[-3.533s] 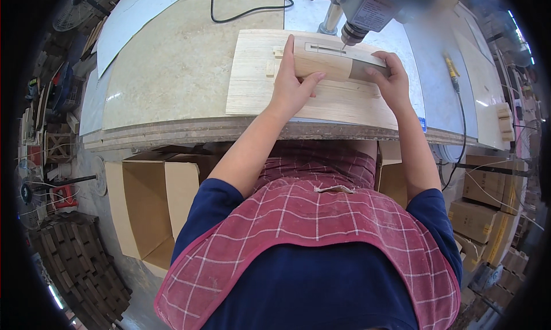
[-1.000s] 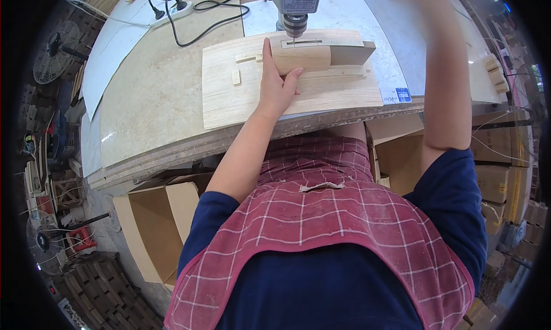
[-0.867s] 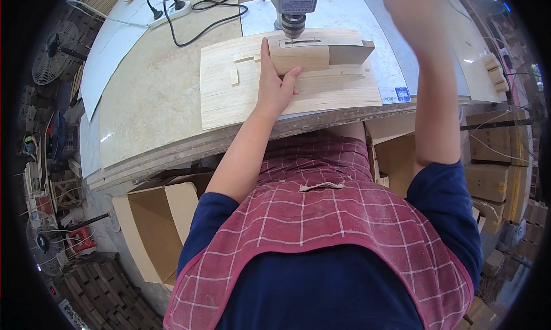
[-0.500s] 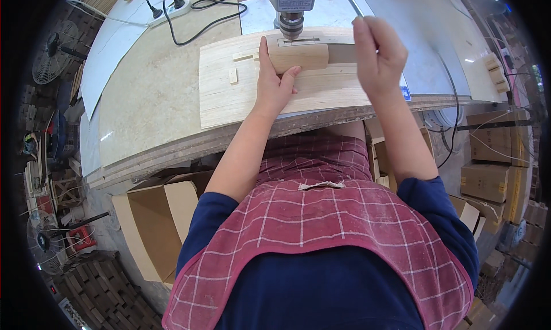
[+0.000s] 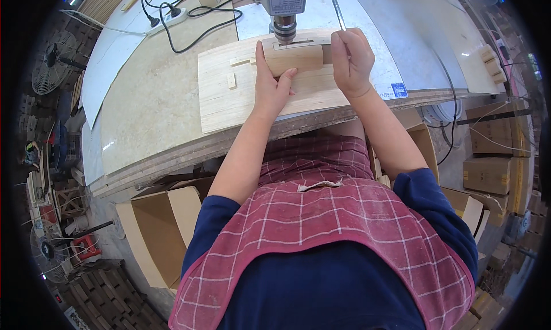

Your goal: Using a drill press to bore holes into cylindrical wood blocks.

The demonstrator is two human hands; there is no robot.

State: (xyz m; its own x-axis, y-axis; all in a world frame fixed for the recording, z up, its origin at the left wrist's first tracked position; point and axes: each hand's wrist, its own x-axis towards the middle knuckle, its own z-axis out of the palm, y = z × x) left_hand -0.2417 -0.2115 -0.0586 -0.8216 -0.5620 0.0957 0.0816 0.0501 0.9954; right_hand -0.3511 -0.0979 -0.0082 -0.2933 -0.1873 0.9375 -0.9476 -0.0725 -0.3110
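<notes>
A grey drill press head [image 5: 281,0] with a metal chuck [image 5: 284,30] stands over a pale wooden block [image 5: 301,59]. My left hand [image 5: 271,90] holds the block's left end, the fingers along its side and the thumb pressed on its near face. Beneath the block is a wide pale wooden board [image 5: 224,112]. A dark slot lies just behind the block, close to the chuck; the drill tip is too small to make out. My right hand [image 5: 353,60] is closed round the end of the drill press's metal lever [image 5: 337,11].
Small wood strips [image 5: 232,80] lie on the board left of my hand. A power strip [image 5: 167,21] with black cords sits at the back left of the worktable [image 5: 149,106]. Below the table edge stand an open cardboard box [image 5: 158,232] and, at right, stacked cartons [image 5: 487,175].
My right hand has moved left and slightly downward, swinging the lever with it. The chuck sits a little lower over the block. My left hand keeps its hold on the block.
</notes>
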